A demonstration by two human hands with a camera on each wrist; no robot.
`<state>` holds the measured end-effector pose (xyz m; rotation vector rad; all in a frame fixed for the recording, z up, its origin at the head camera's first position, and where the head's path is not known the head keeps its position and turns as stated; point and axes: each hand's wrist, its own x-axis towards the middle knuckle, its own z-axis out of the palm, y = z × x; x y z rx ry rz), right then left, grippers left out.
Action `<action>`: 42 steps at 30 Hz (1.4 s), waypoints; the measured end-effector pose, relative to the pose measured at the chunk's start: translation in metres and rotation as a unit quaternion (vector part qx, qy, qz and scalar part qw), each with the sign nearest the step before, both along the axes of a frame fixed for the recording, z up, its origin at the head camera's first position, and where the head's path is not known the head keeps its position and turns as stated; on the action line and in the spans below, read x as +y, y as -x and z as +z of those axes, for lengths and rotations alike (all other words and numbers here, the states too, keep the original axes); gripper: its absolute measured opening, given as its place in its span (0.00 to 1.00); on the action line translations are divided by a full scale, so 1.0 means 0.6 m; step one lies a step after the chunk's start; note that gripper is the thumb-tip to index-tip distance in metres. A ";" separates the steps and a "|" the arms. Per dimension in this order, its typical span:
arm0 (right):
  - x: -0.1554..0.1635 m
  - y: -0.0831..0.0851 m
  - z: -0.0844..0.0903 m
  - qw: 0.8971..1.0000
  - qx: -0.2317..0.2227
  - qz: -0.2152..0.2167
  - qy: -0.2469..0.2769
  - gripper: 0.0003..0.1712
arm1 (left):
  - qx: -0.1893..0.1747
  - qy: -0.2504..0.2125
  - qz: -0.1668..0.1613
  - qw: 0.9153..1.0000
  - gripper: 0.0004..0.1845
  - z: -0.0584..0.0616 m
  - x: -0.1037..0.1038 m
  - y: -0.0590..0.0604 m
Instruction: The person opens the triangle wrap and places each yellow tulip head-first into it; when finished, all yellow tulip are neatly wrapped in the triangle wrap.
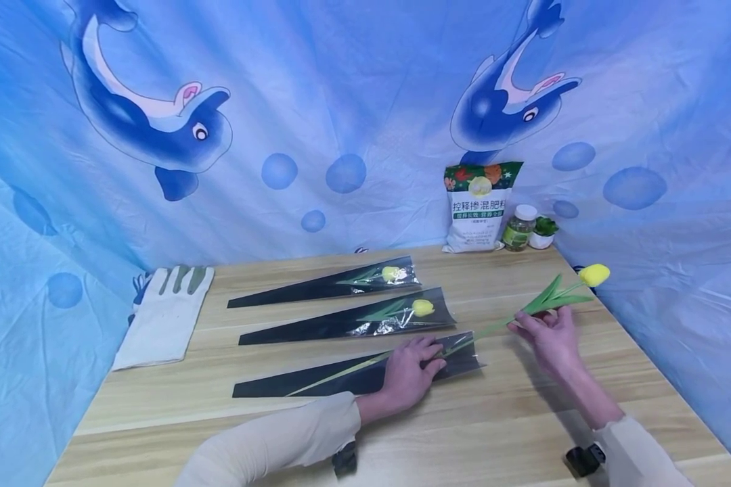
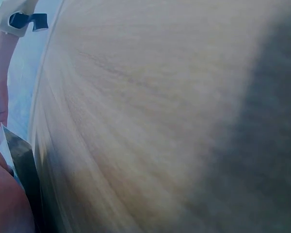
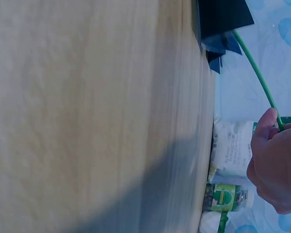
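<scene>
In the head view my right hand [image 1: 550, 338] pinches an artificial yellow tulip [image 1: 594, 275] just below its green leaves, thumb against fingers. The flower head points to the far right. Its thin stem [image 3: 256, 70] slants down leftward to the nearest black-and-clear flower sleeve [image 1: 463, 362]. My left hand [image 1: 409, 373] grips this sleeve near its wide mouth, with the stem meeting its fingertips. Left of that hand, a pale thin stem length [image 1: 335, 374] crosses the black part. The sleeve's edge [image 2: 25, 162] stands beside the left hand in the left wrist view.
Farther back lie two sleeves, a middle one [image 1: 311, 329] and a far one [image 1: 317, 289], each with a yellow tulip. White gloves [image 1: 161, 325] lie left. A fertilizer bag [image 1: 478, 216], a lidded jar [image 1: 518, 233] and a small potted plant [image 1: 543, 237] stand at the back right.
</scene>
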<state>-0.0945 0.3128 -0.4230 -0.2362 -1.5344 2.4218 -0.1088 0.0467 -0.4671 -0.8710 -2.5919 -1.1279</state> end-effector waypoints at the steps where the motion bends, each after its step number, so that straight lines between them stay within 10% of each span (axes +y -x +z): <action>1: -0.002 -0.001 -0.001 1.000 -0.001 0.003 0.001 0.29 | -0.001 -0.001 -0.001 1.000 0.17 -0.001 0.000 0.000; 14: -0.023 -0.018 -0.020 0.998 -0.014 -0.020 -0.058 0.18 | 0.009 -0.010 0.004 1.000 0.18 -0.001 0.005 -0.001; 23: -0.022 -0.023 -0.030 1.000 -0.001 -0.025 -0.003 0.07 | 0.009 -0.020 0.001 1.000 0.18 -0.005 0.005 -0.002; 42: -0.013 -0.019 -0.028 0.999 -0.011 -0.014 -0.032 0.11 | 0.011 -0.029 0.000 1.000 0.18 -0.004 0.008 0.001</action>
